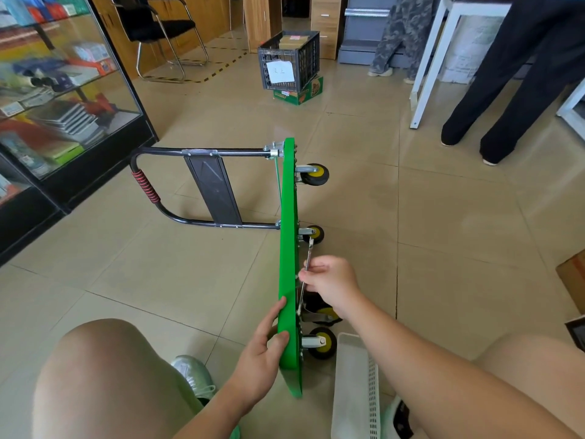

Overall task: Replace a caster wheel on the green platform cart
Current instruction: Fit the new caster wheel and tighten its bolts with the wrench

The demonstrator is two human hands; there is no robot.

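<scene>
**Turning a Wrench on the Cart's Wheels**

Holding the cart still was half the job here. The green platform cart (288, 248) stood up on its long edge on the tiled floor. Its black handle (202, 152) lay flat out to the left, and its wheels stuck out to the right.

The left hand (264, 346) gripped the near edge of the green deck. The right hand (332, 283) pinched a thin metal wrench (307, 258) around its middle, close to the underside of the deck. The wrench ran between the second caster wheel (315, 235) and the third caster wheel (326, 312). It was too small to tell which end sat on a bolt, or if either did. All four wheels looked to be on the cart.

To do this step well, the left hand should squeeze hard so the cart cannot tip over. The wrench head should sit all the way on the nut before any push, or it may slip off. Holding the wrench nearer its free end would likely give a stronger turn. Short turns would be best, since the wheels crowd the space. Any loose bolts could go in the white basket (354, 388) beside the right knee, so they do not roll away.
</scene>
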